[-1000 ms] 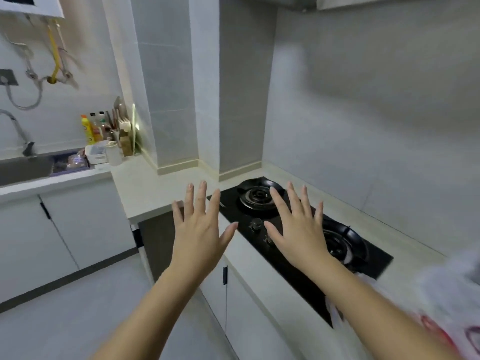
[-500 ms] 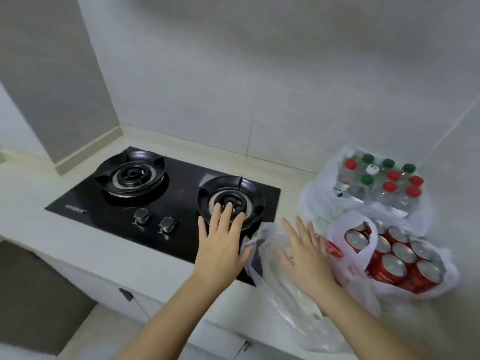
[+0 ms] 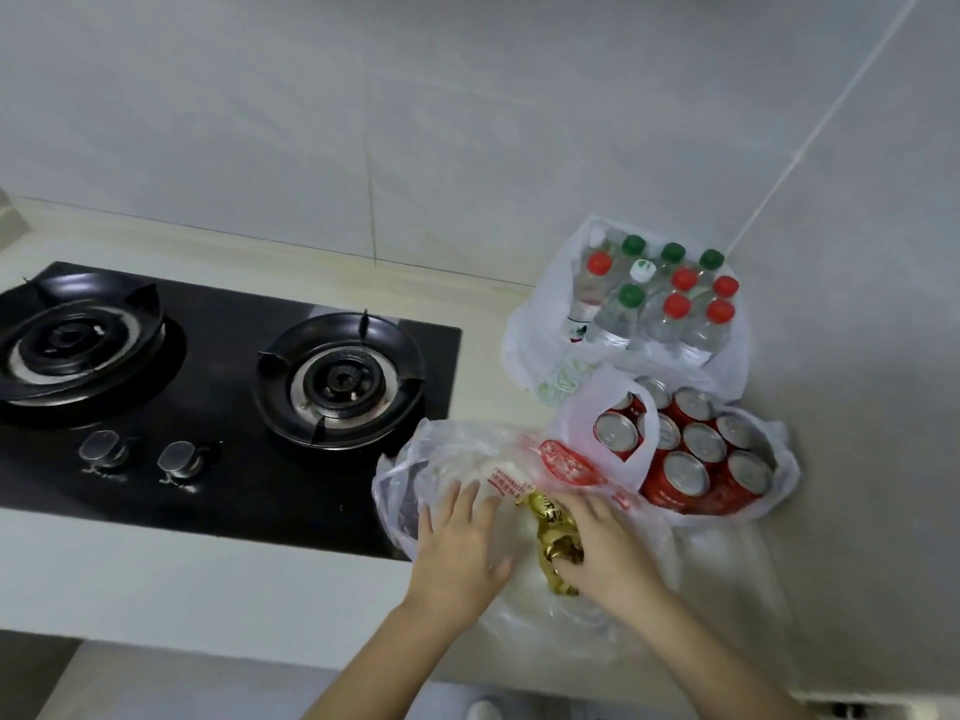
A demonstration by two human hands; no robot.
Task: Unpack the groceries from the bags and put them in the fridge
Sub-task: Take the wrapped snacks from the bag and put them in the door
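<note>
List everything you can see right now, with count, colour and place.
Plastic bags: three, translucent white, counter right of hob.
Bottles: about ten, clear, red, green and white caps, rear bag.
Cans: about nine, red, middle bag.
Gold packet: one, at near bag's mouth.
Gas hob: one, black, two burners, two knobs, left.
Counter: pale.
Left hand: flat on near bag.
Right hand: fingers on gold packet.

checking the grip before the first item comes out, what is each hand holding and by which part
The right hand is closed on the gold-wrapped item at its lower middle. The left hand lies flat on the clear bag, gripping nothing.
</note>
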